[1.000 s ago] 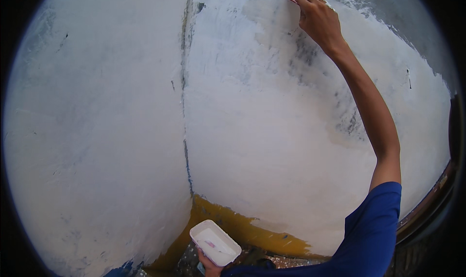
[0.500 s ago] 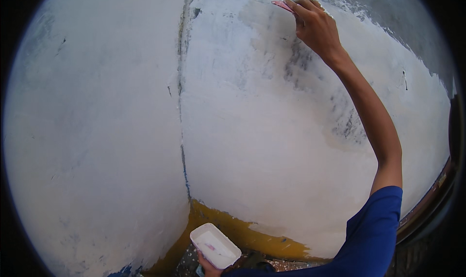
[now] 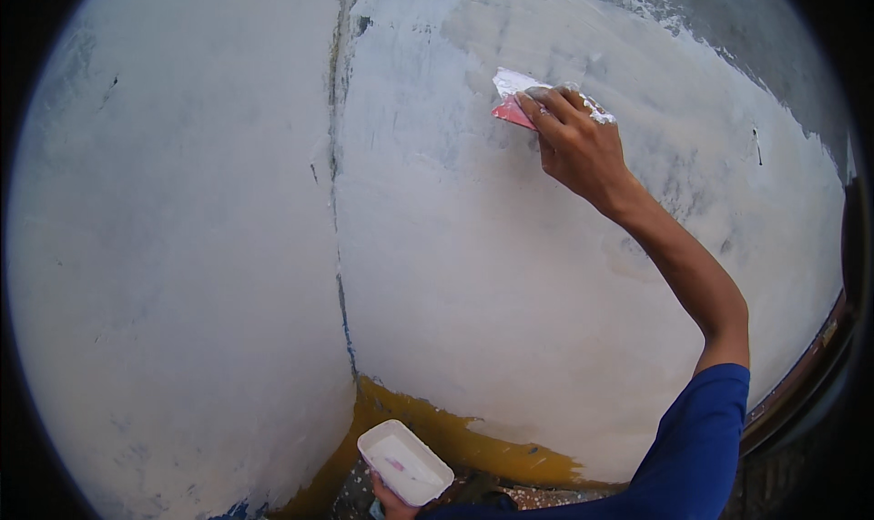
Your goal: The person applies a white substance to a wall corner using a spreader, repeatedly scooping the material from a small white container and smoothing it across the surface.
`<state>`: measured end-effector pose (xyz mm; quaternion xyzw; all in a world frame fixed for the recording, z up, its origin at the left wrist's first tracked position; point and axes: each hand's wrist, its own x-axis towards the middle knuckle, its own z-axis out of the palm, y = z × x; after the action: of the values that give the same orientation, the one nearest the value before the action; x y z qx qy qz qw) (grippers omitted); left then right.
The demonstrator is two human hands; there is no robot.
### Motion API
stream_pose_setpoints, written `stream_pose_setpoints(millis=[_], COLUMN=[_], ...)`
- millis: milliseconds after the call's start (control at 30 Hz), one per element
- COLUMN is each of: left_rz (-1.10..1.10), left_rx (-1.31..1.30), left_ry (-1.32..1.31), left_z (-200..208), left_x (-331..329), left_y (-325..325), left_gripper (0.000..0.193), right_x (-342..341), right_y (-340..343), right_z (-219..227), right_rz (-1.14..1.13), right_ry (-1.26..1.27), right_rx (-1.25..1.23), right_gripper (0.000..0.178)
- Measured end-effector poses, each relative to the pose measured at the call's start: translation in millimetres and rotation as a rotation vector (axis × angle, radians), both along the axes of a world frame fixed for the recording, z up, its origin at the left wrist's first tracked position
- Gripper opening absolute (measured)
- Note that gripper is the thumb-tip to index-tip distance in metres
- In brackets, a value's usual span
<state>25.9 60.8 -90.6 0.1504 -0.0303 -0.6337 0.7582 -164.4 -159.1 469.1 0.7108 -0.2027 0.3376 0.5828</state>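
My right hand (image 3: 583, 142) grips a red putty spreader (image 3: 515, 112) smeared with white filler, its blade against the upper part of the right-hand wall (image 3: 510, 274). White paste also coats the knuckles. Damp-looking, greyish filler lies on the wall around this hand, with dark patches showing through to its right. Down at the bottom, my left hand (image 3: 393, 502) holds a white rectangular tub (image 3: 406, 463) by its near side. The tub is tilted and has white paste inside with a pinkish streak. Most of the left fingers are hidden under the tub.
A second whitish wall (image 3: 182, 247) meets the first at a rough, cracked corner (image 3: 337, 156). A mustard-yellow band (image 3: 455, 438) runs along the wall's foot above a speckled floor (image 3: 546, 498). Bare grey wall (image 3: 765, 37) shows at the top right, and a dark frame edge (image 3: 801, 374) stands at right.
My right hand has drawn the spreader down the wall, and the dark patch beneath its path now looks fainter and covered with filler. The left hand and tub are almost unmoved.
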Motion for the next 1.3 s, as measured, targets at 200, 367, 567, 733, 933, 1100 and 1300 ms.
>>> stream_pose_setpoints(millis=[200, 367, 567, 733, 933, 1100, 1300], left_rz=[0.006, -0.069, -0.009, -0.035, -0.071, 0.005, 0.024], left_rx=[0.009, -0.057, 0.003, 0.041, -0.051, 0.078, 0.047], left_ry=[0.037, -0.027, 0.002, 0.010, 0.029, 0.033, 0.072], left_z=[-11, -12, -15, -4, -23, -8, -12], left_x=[-4, -2, -2, -8, -5, -8, -7], left_y=[1, 0, 1, 2, 1, 2, -1], left_gripper=[0.070, 0.065, 0.068, 0.068, 0.070, 0.065, 0.065], right_x=[-9, 31, 40, 25, 36, 66, 65], right_y=[-16, -45, -20, -37, -39, -62, -30], right_z=[56, -47, -26, 87, 93, -30, 19], right_rz=[-0.171, -0.127, 0.022, 0.060, -0.091, -0.068, 0.168], right_ry=[-0.320, -0.008, -0.020, -0.179, -0.333, 0.153, -0.059], right_rx=[-0.160, 0.008, 0.133, -0.271, -0.183, 0.016, -0.002], right_gripper=[0.038, 0.044, 0.038, 0.033, 0.025, 0.044, 0.036])
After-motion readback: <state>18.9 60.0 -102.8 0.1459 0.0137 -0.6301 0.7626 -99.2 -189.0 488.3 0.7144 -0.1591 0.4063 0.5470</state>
